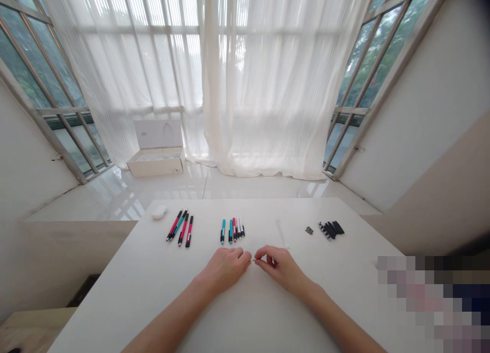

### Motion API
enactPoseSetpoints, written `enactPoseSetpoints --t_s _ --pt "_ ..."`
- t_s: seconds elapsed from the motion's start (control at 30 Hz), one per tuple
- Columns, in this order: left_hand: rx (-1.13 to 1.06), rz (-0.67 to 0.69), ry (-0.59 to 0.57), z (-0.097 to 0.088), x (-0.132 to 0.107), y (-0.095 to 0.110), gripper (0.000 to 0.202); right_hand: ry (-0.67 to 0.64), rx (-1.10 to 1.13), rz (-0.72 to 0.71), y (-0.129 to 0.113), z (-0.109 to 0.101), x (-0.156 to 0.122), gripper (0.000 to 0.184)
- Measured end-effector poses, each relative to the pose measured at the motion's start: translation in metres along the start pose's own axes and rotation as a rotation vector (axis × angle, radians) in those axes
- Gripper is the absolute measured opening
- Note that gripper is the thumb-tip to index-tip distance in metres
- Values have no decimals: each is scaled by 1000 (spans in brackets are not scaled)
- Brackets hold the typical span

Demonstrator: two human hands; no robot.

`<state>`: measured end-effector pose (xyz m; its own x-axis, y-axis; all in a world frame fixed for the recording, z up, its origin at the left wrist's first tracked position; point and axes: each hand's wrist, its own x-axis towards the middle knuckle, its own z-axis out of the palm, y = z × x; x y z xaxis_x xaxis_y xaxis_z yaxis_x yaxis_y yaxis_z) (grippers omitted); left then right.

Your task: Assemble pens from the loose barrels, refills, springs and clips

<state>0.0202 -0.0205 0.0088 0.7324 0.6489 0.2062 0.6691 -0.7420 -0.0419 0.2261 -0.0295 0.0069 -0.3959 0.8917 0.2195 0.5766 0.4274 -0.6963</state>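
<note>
My left hand (226, 266) is over the white table, its fingers closed and pressed together; whatever they hold is hidden. Close beside it, my right hand (282, 267) pinches thumb and forefinger on a tiny part, too small to name. The fingertips of both hands almost meet. Just beyond my left hand lie several pen barrels (230, 231) in teal, pink and white with black ends. Thin refills (282, 233) lie beyond my right hand. Farther right are small dark metal pieces (309, 230) and several black pen grips (332, 229).
Several pink and teal pens (180, 227) with black grips lie at the left of the table (126, 286). A white rounded case (158, 212) sits at the far left corner. Behind, an open white box (156, 161) stands on the ledge by the curtain (268, 98).
</note>
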Motion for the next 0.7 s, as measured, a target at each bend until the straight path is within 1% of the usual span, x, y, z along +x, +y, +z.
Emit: enactPoseSetpoints --t_s 0.2,0.3,0.37,0.43,0.53,0.57,0.63,0.7 --pt "-5 20 -42 0 0 3 11 -16 48 31 -2 7 1 19" --pt "-8 16 -57 1 0 3 11 -35 23 31 1 -3 3 22" --pt "-21 4 -54 0 0 3 14 15 -67 55 11 -19 4 24" --pt "-37 -14 -47 0 -1 2 16 148 -226 134 28 -43 2 27" --pt "-61 -33 -31 0 -2 0 16 386 -453 368 62 -85 -8 29" --pt "-70 -37 -25 0 -2 0 16 438 -502 455 73 -98 -14 29" --pt "-88 -43 -13 1 -2 -1 17 517 -571 613 92 -118 -25 30" --pt "-100 -49 -5 1 -2 -1 17 530 -603 720 104 -130 -35 31"
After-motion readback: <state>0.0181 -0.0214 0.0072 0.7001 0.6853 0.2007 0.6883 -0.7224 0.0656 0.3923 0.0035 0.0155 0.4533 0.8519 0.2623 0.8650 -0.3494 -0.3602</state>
